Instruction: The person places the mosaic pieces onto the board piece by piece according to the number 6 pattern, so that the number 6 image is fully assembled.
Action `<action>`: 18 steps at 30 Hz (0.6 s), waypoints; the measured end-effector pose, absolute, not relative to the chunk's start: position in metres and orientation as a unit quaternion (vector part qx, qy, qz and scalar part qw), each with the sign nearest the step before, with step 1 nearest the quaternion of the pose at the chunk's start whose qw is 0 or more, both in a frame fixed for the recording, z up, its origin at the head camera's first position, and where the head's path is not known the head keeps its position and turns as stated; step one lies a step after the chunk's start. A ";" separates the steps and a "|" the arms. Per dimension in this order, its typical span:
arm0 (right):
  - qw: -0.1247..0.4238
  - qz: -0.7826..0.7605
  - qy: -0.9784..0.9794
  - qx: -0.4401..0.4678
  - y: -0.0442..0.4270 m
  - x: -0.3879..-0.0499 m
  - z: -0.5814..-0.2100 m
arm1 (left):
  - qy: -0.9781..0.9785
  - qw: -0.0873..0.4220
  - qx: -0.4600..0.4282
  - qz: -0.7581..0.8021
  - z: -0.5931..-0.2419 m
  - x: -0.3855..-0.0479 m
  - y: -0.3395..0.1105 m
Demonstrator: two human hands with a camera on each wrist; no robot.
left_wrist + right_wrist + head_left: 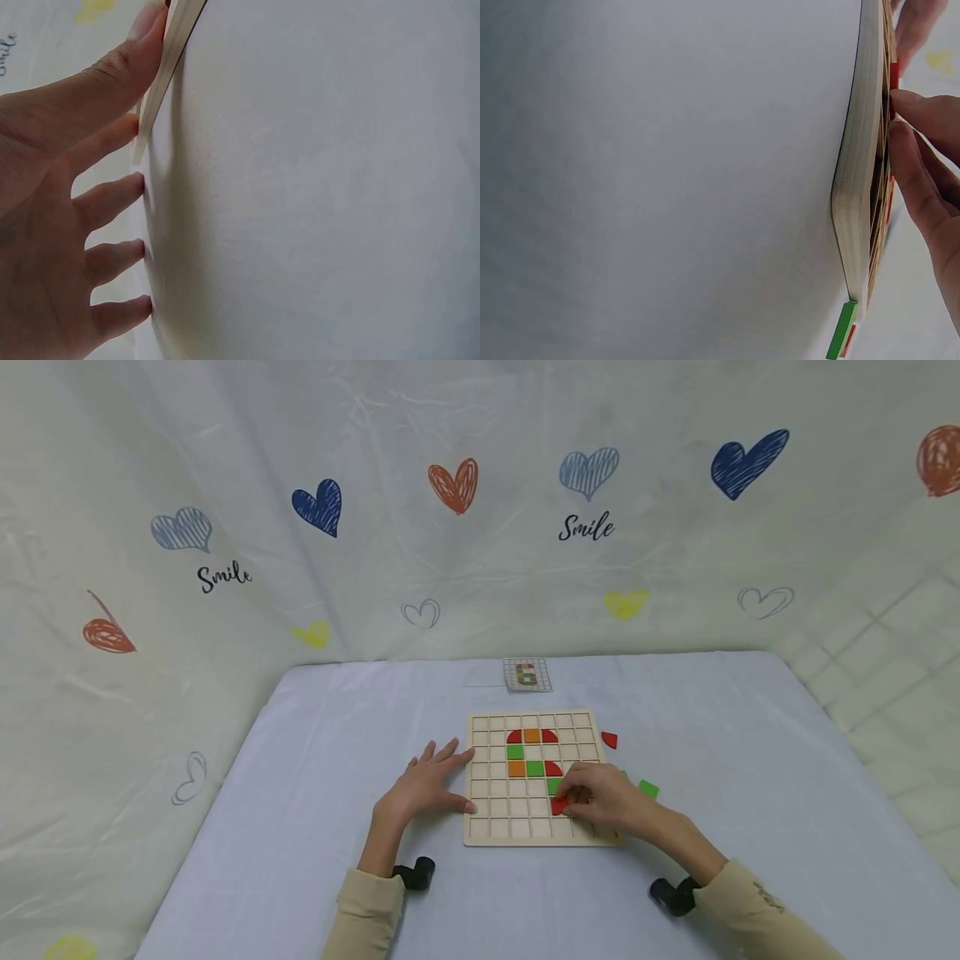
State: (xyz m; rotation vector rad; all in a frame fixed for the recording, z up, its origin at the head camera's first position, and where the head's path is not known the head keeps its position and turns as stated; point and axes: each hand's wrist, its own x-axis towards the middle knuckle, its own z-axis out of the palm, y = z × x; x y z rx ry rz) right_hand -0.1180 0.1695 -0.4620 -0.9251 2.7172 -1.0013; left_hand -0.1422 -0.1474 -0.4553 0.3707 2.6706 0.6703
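A square wooden grid board (pixel 498 827) lies on the table, with red, orange and green pieces set in several cells. My left hand (pixel 426 783) is spread at its left side, thumb and index finger touching the edge; the left wrist view shows the thumb on the board's rim (pixel 169 67). Over the lower right cells, my right hand (pixel 609 795) has its thumb and fingertips at a red piece (pixel 558 806). In the right wrist view, the right hand's (pixel 930 150) fingertips meet that red piece (pixel 894 79) at the board's surface.
Behind the board lies a small card (pixel 527 675) printed with a coloured grid pattern. A loose red piece (pixel 610 740) and a green piece (pixel 648 789) lie right of the board. A white curtain (pixel 510 585) with printed hearts hangs behind the table.
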 end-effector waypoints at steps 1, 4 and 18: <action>0.049 -0.328 0.893 -0.306 0.169 -0.118 -0.462 | 0.945 0.181 0.131 0.237 -0.455 -0.142 -0.147; 0.048 -0.326 0.893 -0.308 0.168 -0.118 -0.462 | 0.945 0.182 0.132 0.238 -0.454 -0.142 -0.147; 0.056 -0.336 0.893 -0.294 0.178 -0.118 -0.455 | 0.945 0.184 0.126 0.238 -0.453 -0.141 -0.146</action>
